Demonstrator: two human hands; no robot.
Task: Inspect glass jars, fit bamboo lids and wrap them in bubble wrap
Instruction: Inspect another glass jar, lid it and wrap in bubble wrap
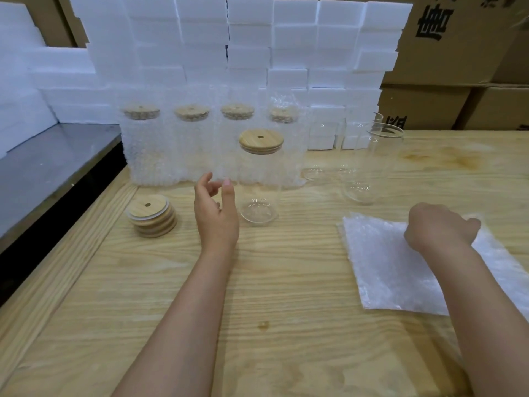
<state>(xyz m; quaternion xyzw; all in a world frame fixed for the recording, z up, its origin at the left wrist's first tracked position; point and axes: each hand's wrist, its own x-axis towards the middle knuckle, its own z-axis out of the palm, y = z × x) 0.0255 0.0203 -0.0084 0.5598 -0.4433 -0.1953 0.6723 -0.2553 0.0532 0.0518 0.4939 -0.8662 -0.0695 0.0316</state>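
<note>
A clear glass jar (pixel 259 193) with a bamboo lid (pixel 261 141) on top stands upright in the middle of the wooden table (pixel 286 282). My left hand (pixel 216 210) hovers just left of the jar with loosely spread fingers, not touching it. My right hand (pixel 438 224) rests on a stack of bubble wrap sheets (pixel 400 270) at the right, fingers curled on the top sheet's far edge. A stack of spare bamboo lids (pixel 151 215) lies to the left. Several lidded jars wrapped in bubble wrap (pixel 189 144) stand in a row behind.
Bare open glass jars (pixel 372 164) stand at the back right. White foam blocks (pixel 243 47) are piled along the back, with cardboard boxes (pixel 458 53) at the right. A dark metal surface (pixel 51 167) borders the table on the left.
</note>
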